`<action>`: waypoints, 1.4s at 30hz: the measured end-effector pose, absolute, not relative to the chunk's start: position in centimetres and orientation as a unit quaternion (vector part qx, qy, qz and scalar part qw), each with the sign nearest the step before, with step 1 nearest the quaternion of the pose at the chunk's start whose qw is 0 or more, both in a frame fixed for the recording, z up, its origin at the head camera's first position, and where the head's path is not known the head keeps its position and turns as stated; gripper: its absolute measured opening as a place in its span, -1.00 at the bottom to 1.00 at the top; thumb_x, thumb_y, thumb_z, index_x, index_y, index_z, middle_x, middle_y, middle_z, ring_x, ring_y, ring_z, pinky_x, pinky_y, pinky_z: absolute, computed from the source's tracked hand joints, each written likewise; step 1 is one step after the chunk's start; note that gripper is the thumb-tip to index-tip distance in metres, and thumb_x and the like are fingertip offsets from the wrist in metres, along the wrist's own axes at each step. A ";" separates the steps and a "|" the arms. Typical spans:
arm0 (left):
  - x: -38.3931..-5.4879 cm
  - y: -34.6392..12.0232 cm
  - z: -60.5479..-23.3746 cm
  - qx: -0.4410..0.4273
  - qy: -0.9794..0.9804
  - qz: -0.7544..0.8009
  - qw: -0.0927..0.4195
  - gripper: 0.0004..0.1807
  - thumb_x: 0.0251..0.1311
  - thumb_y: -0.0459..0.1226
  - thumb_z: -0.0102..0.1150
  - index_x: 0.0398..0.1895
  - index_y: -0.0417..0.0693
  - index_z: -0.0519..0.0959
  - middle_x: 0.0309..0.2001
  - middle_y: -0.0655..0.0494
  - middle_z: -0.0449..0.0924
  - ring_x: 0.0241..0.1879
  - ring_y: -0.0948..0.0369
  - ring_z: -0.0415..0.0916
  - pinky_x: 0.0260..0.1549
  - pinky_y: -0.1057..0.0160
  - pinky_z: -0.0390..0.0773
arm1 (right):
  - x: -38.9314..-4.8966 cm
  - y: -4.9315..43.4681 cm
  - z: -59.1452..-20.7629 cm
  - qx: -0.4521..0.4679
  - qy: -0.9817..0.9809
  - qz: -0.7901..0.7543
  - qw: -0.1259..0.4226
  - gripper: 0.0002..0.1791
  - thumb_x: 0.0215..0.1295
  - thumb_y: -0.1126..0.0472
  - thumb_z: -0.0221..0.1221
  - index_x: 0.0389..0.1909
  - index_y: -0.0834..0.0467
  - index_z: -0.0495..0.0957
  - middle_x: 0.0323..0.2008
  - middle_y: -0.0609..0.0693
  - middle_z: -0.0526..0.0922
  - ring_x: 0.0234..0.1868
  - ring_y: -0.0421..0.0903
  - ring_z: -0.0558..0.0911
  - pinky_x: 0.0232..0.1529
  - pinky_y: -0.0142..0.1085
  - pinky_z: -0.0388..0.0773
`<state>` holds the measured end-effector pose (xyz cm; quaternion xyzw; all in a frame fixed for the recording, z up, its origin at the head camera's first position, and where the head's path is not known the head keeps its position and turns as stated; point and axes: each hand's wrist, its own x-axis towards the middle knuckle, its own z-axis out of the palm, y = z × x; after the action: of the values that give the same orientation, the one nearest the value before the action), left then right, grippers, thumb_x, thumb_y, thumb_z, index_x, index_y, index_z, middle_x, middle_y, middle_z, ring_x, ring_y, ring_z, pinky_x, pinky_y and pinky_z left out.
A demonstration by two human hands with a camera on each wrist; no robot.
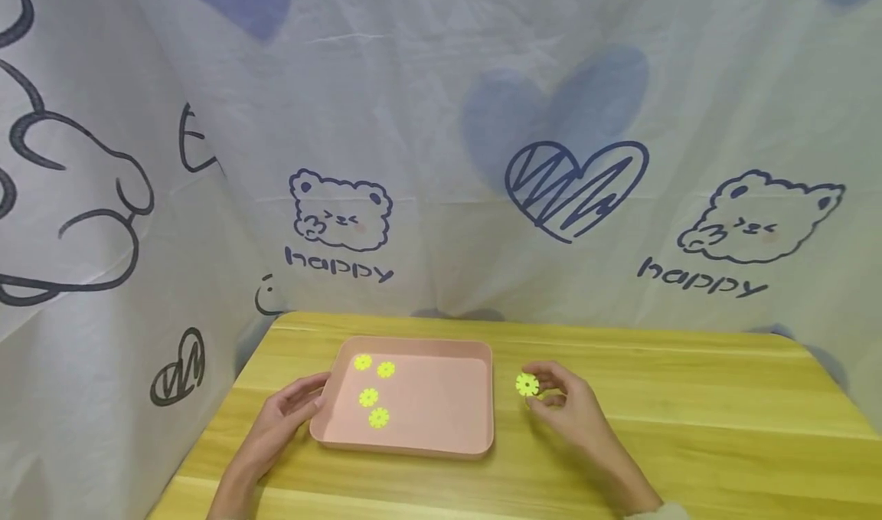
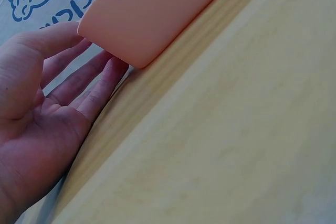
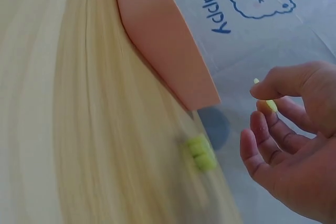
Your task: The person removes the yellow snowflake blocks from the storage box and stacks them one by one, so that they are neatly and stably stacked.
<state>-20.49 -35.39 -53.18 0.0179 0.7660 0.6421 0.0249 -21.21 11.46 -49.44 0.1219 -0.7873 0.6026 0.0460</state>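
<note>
A shallow pink tray (image 1: 434, 397) lies on the wooden table with several yellow-green notched discs (image 1: 378, 417) in its left part. My left hand (image 1: 279, 420) is at the tray's left side, its fairly straight fingers and thumb touching the outer wall. In the left wrist view, the thumb meets the rim and the lower fingertips reach the wall's bottom edge. To the right of the tray, my right hand (image 1: 568, 405) pinches another notched disc (image 1: 527, 384) between thumb and forefinger. That disc appears edge-on in the right wrist view, the other fingers loosely bent.
The wooden table (image 1: 689, 397) extends to the right of the tray. A blurred yellow-green piece (image 3: 201, 153) shows near the tray's corner in the right wrist view. Behind the table hangs a pale cloth (image 1: 441, 160) printed with hearts and bears; more cloth hangs at left.
</note>
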 end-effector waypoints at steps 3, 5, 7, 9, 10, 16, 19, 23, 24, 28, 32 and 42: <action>-20.5 -35.5 -53.1 0.020 0.766 0.643 0.026 -0.43 0.46 -0.20 0.22 0.44 -0.22 0.39 0.42 -0.17 0.40 0.21 0.40 0.51 0.18 0.44 0.49 | -21.3 11.9 -49.7 0.125 -0.794 0.593 0.054 -0.53 0.08 0.58 0.35 0.05 0.26 0.64 -0.12 0.09 0.68 -0.11 -0.08 0.61 -0.12 -0.33 0.70; -20.5 -35.5 -53.1 0.022 0.765 0.643 0.027 -0.43 0.46 -0.20 0.22 0.45 -0.22 0.39 0.42 -0.17 0.40 0.21 0.40 0.51 0.18 0.44 0.49 | -21.3 12.2 -49.9 0.126 -0.797 0.588 0.057 -0.54 0.09 0.56 0.38 0.04 0.25 0.65 -0.15 0.08 0.66 -0.12 -0.09 0.60 -0.12 -0.32 0.70; -20.4 -35.5 -53.0 0.021 0.764 0.644 0.027 -0.43 0.46 -0.20 0.22 0.45 -0.22 0.39 0.42 -0.17 0.40 0.21 0.40 0.51 0.18 0.43 0.50 | -21.4 12.5 -50.2 0.126 -0.802 0.581 0.059 -0.56 0.10 0.53 0.40 0.04 0.24 0.66 -0.16 0.06 0.65 -0.13 -0.08 0.59 -0.12 -0.31 0.70; -20.4 -35.5 -53.0 0.018 0.763 0.645 0.026 -0.43 0.46 -0.20 0.22 0.44 -0.22 0.39 0.42 -0.17 0.40 0.21 0.40 0.51 0.17 0.44 0.50 | -21.4 12.8 -50.4 0.125 -0.808 0.572 0.062 -0.57 0.11 0.49 0.43 0.03 0.22 0.67 -0.15 0.05 0.65 -0.13 -0.06 0.59 -0.12 -0.29 0.70; -20.4 -35.5 -53.0 0.017 0.763 0.645 0.026 -0.43 0.46 -0.20 0.22 0.44 -0.22 0.39 0.42 -0.17 0.40 0.21 0.40 0.51 0.17 0.44 0.50 | -21.5 12.9 -50.5 0.124 -0.811 0.569 0.064 -0.58 0.11 0.47 0.44 0.03 0.21 0.68 -0.15 0.05 0.65 -0.13 -0.04 0.59 -0.12 -0.28 0.70; -20.3 -35.5 -53.2 0.018 0.764 0.644 0.031 -0.42 0.46 -0.21 0.21 0.45 -0.24 0.38 0.43 -0.18 0.39 0.21 0.40 0.51 0.17 0.44 0.50 | -21.9 13.7 -51.6 0.102 -0.829 0.548 0.044 -0.58 0.10 0.42 0.46 0.03 0.18 0.69 -0.16 0.02 0.64 -0.14 -0.01 0.58 -0.10 -0.27 0.67; -20.3 -35.5 -53.2 0.029 0.763 0.645 0.029 -0.43 0.48 -0.23 0.19 0.45 -0.27 0.37 0.43 -0.20 0.39 0.22 0.40 0.50 0.18 0.42 0.50 | -22.1 13.9 -52.1 0.094 -0.833 0.544 0.031 -0.57 0.10 0.40 0.45 0.04 0.16 0.69 -0.19 0.02 0.62 -0.14 -0.03 0.57 -0.10 -0.29 0.64; -20.4 -35.5 -53.2 0.035 0.761 0.648 0.023 -0.44 0.47 -0.24 0.20 0.44 -0.28 0.37 0.41 -0.19 0.40 0.22 0.39 0.51 0.18 0.41 0.51 | -22.2 14.1 -52.4 0.096 -0.833 0.545 0.023 -0.57 0.10 0.38 0.44 0.04 0.17 0.69 -0.21 0.04 0.60 -0.17 -0.03 0.55 -0.17 -0.33 0.59; -20.4 -35.5 -53.2 0.037 0.762 0.646 0.022 -0.43 0.48 -0.24 0.19 0.44 -0.30 0.36 0.41 -0.20 0.40 0.22 0.40 0.51 0.18 0.41 0.52 | -22.3 14.2 -52.5 0.097 -0.833 0.544 0.021 -0.57 0.10 0.38 0.43 0.04 0.17 0.69 -0.21 0.04 0.60 -0.17 -0.03 0.55 -0.19 -0.34 0.58; -20.3 -35.5 -53.2 0.035 0.760 0.649 0.020 -0.43 0.47 -0.26 0.20 0.44 -0.31 0.36 0.42 -0.23 0.39 0.20 0.40 0.51 0.17 0.42 0.52 | -22.4 14.2 -52.8 0.102 -0.837 0.538 0.018 -0.57 0.10 0.39 0.44 0.04 0.19 0.69 -0.20 0.04 0.61 -0.18 -0.04 0.54 -0.22 -0.38 0.56; -20.3 -35.4 -53.2 0.042 0.757 0.651 0.019 -0.44 0.48 -0.27 0.18 0.44 -0.33 0.35 0.43 -0.28 0.36 0.21 0.40 0.51 0.17 0.43 0.51 | -22.4 14.2 -53.0 0.103 -0.837 0.538 0.017 -0.57 0.08 0.40 0.45 0.03 0.19 0.69 -0.19 0.03 0.62 -0.19 -0.05 0.54 -0.23 -0.40 0.55; -20.4 -35.3 -53.1 0.049 0.758 0.650 0.016 -0.44 0.49 -0.27 0.17 0.44 -0.34 0.35 0.42 -0.30 0.36 0.20 0.41 0.51 0.17 0.45 0.49 | -22.4 14.0 -53.2 0.125 -0.835 0.534 0.032 -0.57 0.08 0.36 0.48 0.03 0.18 0.71 -0.17 0.03 0.64 -0.20 -0.07 0.55 -0.25 -0.40 0.53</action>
<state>-20.36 -35.29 -53.13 0.0488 0.7582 0.6500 0.0164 -22.43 13.98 -53.19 0.1255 -0.8353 0.5343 0.0323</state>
